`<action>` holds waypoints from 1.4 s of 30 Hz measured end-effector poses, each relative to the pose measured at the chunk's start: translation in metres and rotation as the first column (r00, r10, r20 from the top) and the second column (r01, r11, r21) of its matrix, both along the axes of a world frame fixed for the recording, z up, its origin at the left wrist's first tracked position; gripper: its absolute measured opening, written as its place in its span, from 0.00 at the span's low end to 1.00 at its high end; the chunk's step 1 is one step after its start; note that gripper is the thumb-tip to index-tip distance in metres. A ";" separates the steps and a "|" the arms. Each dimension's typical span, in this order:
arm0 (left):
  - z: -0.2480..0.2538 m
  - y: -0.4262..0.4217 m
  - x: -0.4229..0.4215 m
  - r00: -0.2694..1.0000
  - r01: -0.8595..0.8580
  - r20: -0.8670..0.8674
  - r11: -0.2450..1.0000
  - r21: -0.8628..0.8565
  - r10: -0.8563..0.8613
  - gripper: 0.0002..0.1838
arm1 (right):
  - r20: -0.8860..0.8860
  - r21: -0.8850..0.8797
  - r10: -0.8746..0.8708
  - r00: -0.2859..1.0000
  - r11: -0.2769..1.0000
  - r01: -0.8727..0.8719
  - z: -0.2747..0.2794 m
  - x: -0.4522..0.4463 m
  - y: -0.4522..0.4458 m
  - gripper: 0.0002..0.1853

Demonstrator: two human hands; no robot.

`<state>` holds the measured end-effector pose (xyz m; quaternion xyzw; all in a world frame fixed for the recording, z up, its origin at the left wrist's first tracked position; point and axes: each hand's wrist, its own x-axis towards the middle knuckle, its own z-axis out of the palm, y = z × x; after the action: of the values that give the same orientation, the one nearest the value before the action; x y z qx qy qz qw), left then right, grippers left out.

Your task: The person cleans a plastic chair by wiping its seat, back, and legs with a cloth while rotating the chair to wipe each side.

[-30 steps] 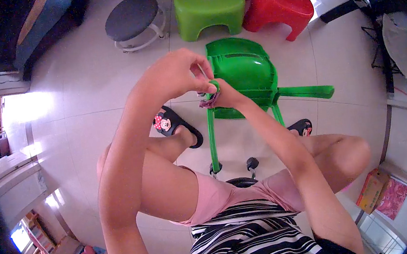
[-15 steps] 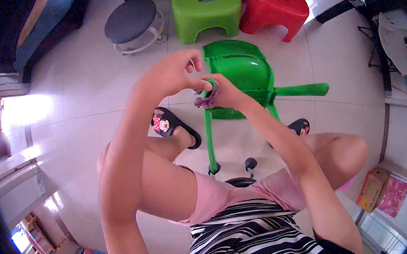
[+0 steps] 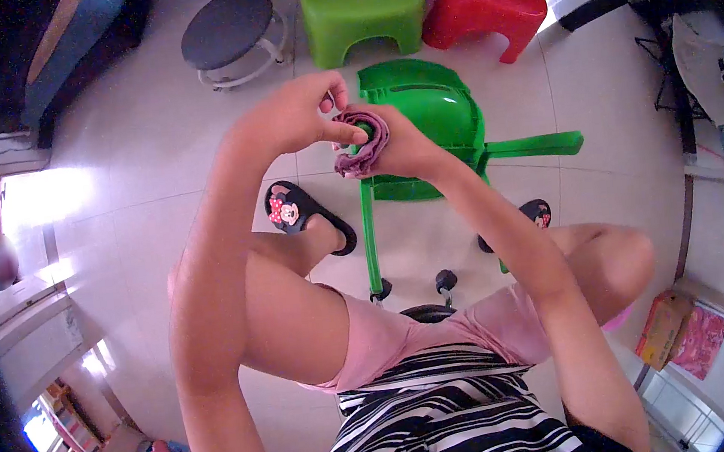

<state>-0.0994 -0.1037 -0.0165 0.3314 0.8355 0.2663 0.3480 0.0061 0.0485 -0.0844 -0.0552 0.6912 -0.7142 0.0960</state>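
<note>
A green plastic stool [image 3: 426,121] lies overturned on the floor in front of me. One of its legs points up toward me, and only its green end [image 3: 363,131] shows inside a rolled purple cloth [image 3: 379,142]. My right hand [image 3: 402,141] is closed around the cloth from the right, its fingertips mostly hidden. My left hand [image 3: 305,115] is at the left of the roll, the thumb touching the green end. Its other fingers are curled and stand apart from the thumb.
Behind the overturned stool stand a round grey stool [image 3: 229,31], a light green stool [image 3: 363,11] and a red stool [image 3: 489,4]. My feet in black slippers [image 3: 296,210] flank the overturned stool. A cardboard box [image 3: 665,328] is at the right.
Both hands have moved slightly up and to the left in view. The purple cloth now shows as a fuller roll around the green end, and the left thumb has stayed at that end.
</note>
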 end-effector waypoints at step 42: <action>-0.027 -0.008 0.068 0.976 -0.090 -0.155 0.927 0.365 0.155 0.41 | -0.049 -0.235 -0.123 0.991 0.966 0.108 -0.043 0.005 -0.008 0.32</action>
<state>-0.0310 -0.1120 -0.0438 0.3586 0.8208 0.4030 0.1878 0.0115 0.0407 -0.1278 -0.0481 0.6077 -0.7923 0.0250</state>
